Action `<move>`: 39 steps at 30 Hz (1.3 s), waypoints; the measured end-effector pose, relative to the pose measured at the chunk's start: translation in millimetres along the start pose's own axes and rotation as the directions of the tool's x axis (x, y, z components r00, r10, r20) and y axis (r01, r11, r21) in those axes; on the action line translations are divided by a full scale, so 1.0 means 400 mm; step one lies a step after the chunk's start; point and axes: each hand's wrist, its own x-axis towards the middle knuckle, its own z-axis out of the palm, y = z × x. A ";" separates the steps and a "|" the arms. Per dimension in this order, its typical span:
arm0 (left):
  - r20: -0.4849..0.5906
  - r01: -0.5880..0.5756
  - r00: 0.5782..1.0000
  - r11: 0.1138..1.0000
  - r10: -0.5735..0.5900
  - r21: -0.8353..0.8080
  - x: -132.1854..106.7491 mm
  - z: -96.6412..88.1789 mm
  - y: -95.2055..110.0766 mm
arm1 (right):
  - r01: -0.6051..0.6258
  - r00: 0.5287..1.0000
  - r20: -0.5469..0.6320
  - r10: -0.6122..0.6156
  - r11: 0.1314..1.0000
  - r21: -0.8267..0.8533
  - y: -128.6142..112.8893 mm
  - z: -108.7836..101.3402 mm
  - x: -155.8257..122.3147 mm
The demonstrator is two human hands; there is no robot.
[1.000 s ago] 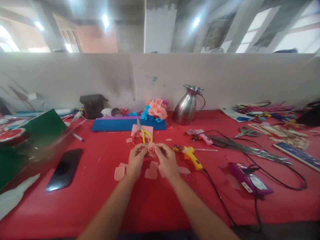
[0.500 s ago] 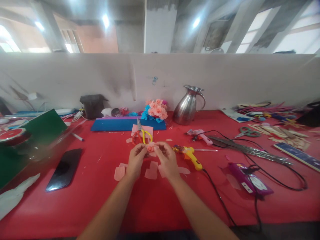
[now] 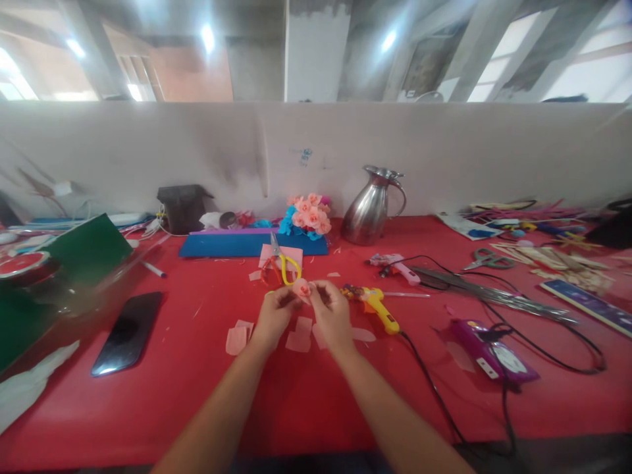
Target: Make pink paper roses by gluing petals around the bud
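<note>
Between my two hands is a small pink paper flower, its rolled centre facing up toward me. My left hand pinches it from the left side, and my right hand grips its right edge with thumb and fingers. Just behind the hands lie scissors with red and yellow handles, over a pink paper sheet. Cut pink paper pieces are scattered on the red table beneath and around my wrists. A yellow glue gun rests right of my right hand.
A bunch of pink and blue flowers sits at the back beside a steel jug. Left lies a black phone. On the right are a pink glue gun, a purple box with black cords, and green-handled scissors.
The pink flower has been turned and shifted slightly right between my fingers. My left hand has rolled a little with it; the things on the table have stayed put.
</note>
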 end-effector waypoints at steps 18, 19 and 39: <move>0.160 -0.249 0.962 0.950 0.220 0.190 0.020 -0.027 -0.012 | -0.040 0.998 0.054 0.038 0.999 0.034 -0.018 -0.003 -0.002; 0.164 -0.254 0.961 0.948 0.224 0.193 0.020 -0.029 -0.012 | -0.040 0.998 0.054 0.038 0.999 0.033 -0.017 -0.004 -0.002; 0.029 -0.029 0.999 0.996 0.031 -0.086 0.013 -0.026 -0.012 | -0.048 0.986 0.168 0.006 0.969 0.243 -0.027 -0.007 -0.009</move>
